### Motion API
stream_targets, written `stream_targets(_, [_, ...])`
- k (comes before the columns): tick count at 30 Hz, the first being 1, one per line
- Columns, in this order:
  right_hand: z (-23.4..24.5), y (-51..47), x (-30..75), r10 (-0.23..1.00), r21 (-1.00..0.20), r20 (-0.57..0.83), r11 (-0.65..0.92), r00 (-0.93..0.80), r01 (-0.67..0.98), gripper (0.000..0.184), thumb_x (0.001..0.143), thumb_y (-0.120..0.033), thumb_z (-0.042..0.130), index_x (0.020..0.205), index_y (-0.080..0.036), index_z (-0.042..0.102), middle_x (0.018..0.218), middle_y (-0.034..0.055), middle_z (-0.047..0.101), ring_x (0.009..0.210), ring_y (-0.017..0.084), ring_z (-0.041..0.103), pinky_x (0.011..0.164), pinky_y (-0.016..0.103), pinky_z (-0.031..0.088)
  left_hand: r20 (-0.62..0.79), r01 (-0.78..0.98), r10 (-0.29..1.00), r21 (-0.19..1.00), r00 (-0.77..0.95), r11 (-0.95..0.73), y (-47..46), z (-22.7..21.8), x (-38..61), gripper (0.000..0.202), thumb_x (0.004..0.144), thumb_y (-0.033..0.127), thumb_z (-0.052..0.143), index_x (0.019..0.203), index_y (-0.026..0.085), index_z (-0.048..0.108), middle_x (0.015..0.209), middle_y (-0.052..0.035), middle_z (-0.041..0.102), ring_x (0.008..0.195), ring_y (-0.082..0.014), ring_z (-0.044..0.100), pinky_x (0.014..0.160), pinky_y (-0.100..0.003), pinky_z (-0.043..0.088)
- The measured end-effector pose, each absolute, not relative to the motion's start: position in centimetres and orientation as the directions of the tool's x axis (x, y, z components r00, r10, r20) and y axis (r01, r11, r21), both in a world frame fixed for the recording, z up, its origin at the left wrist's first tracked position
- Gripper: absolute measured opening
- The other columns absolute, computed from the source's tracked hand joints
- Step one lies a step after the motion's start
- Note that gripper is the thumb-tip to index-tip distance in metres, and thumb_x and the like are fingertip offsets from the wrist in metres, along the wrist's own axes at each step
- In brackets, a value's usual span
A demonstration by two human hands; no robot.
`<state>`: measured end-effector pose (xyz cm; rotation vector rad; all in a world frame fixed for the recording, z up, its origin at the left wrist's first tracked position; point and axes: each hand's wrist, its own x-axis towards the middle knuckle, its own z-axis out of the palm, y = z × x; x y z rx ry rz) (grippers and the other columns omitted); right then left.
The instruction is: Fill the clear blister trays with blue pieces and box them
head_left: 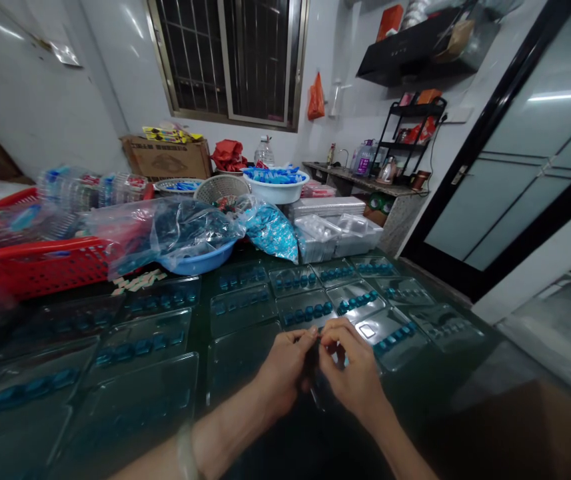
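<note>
My left hand (285, 370) and my right hand (352, 367) meet above the dark table, fingers pinched together on a small dark thing (314, 353) between them that I cannot make out. Under and around the hands lie several clear plastic blister trays (310, 308) with rows of small blue parts (358, 301) in them. The nearest trays (130, 407) at the lower left are blurred.
A red basket (35, 263) stands at the left. A blue basin (200, 260) holds clear bags, beside a bag of blue pieces (271, 232). A white bowl (276, 187), a cardboard box (168, 157) and stacked clear trays (338, 233) stand behind. A door (515, 153) is at the right.
</note>
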<state>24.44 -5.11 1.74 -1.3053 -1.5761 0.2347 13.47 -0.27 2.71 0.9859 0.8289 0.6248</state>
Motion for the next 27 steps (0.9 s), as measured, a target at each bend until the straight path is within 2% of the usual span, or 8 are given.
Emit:
stream_targets(7, [0.8, -5.0, 24.7, 0.788, -0.809, 0.524, 0.344, 0.322, 0.476, 0.008, 0.073, -0.01, 0.049, 0.073, -0.019, 0.049, 0.077, 0.001, 0.053, 0.07, 0.013, 0.052, 0.058, 0.023, 0.042, -0.242, 0.004, 0.8, 0.958, 0.549, 0.287, -0.2, 3.5, 12.6, 0.034, 0.073, 0.044, 0.05, 0.066, 0.011, 0.055, 0.045, 0.0035, 0.041, 0.033, -0.0033, 0.031, 0.03, -0.016, 0.019])
stream_targets(12, [0.5, -5.1, 24.8, 0.797, -0.872, 0.445, 0.281, 0.408, 0.401, 0.01, 0.074, -0.014, 0.051, 0.082, -0.02, 0.05, 0.077, 0.0005, 0.055, 0.069, 0.013, 0.054, 0.06, 0.023, 0.044, -0.245, 0.034, 0.78, 0.96, 0.576, 0.276, -0.3, 4.0, 12.3, 0.03, 0.072, 0.041, 0.052, 0.077, 0.012, 0.057, 0.046, 0.0041, 0.042, 0.033, -0.0035, 0.031, 0.03, -0.016, 0.02])
stream_targets(19, [0.8, -5.9, 24.6, 0.759, -0.834, 0.491, 0.268, 0.428, 0.482, 0.011, 0.074, -0.014, 0.052, 0.082, -0.021, 0.05, 0.077, -0.0002, 0.056, 0.071, 0.012, 0.055, 0.063, 0.024, 0.044, -0.326, 0.146, 0.762, 0.944, 0.56, 0.297, -0.4, 4.9, 12.2, 0.029, 0.07, 0.037, 0.056, 0.082, 0.01, 0.056, 0.046, 0.003, 0.045, 0.035, -0.0051, 0.035, 0.031, -0.017, 0.022])
stream_targets(23, [0.7, -5.9, 24.4, 0.729, -0.815, 0.519, 0.264, 0.447, 0.515, 0.011, 0.074, -0.014, 0.052, 0.083, -0.021, 0.051, 0.079, -0.0003, 0.057, 0.07, 0.012, 0.055, 0.064, 0.024, 0.044, -0.282, 0.103, 0.774, 0.957, 0.566, 0.273, -0.2, 4.7, 12.3, 0.025, 0.069, 0.035, 0.057, 0.076, 0.012, 0.055, 0.046, 0.0034, 0.044, 0.035, -0.0045, 0.034, 0.031, -0.016, 0.022])
stream_targets(27, [0.7, -5.8, 24.2, 0.738, -0.84, 0.497, 0.276, 0.457, 0.468, 0.012, 0.074, -0.014, 0.051, 0.084, -0.021, 0.05, 0.081, 0.0006, 0.056, 0.072, 0.013, 0.055, 0.064, 0.024, 0.044, -0.289, 0.027, 0.732, 0.937, 0.617, 0.347, 0.1, 4.3, 12.3, 0.022, 0.069, 0.034, 0.058, 0.074, 0.013, 0.053, 0.046, 0.0038, 0.044, 0.035, -0.0041, 0.034, 0.031, -0.015, 0.02])
